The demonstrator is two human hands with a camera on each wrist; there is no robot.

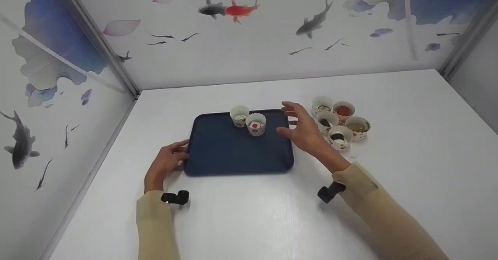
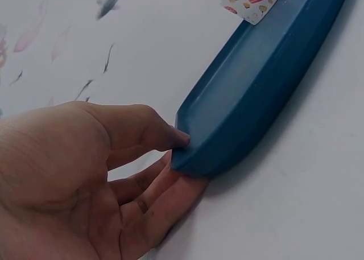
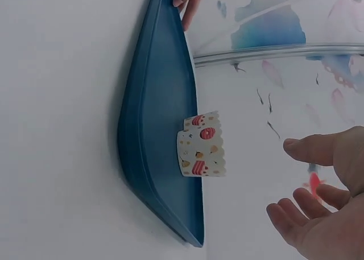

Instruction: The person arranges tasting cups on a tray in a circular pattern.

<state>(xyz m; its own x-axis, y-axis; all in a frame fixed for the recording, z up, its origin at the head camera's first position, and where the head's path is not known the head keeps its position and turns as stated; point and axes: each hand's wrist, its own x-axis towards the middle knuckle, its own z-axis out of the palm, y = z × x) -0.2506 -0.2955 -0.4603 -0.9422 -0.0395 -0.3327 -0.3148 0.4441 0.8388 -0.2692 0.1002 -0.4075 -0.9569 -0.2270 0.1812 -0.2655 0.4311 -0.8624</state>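
Observation:
A dark blue tray [image 1: 225, 155] lies on the white table, its left edge pinched by my left hand [image 1: 166, 160]. In the left wrist view, the thumb [image 2: 165, 136] bears on the rim while the other fingers reach under the corner. Two patterned paper cups stand side by side toward the tray's back edge: one with a red-and-white item [image 1: 255, 130] inside, the other with pale green contents [image 1: 239, 118]. My right hand [image 1: 305, 131] hovers over the tray's right edge with fingers spread and nothing in them, apart from the cups in the right wrist view.
Right of the tray, several more paper cups stand bunched together, including one with a black-and-white item [image 1: 338, 145], one with reddish contents [image 1: 343, 110] and one with yellowish-green contents [image 1: 358, 129]. White walls [image 1: 249, 57] with painted fish border the table's back and left side.

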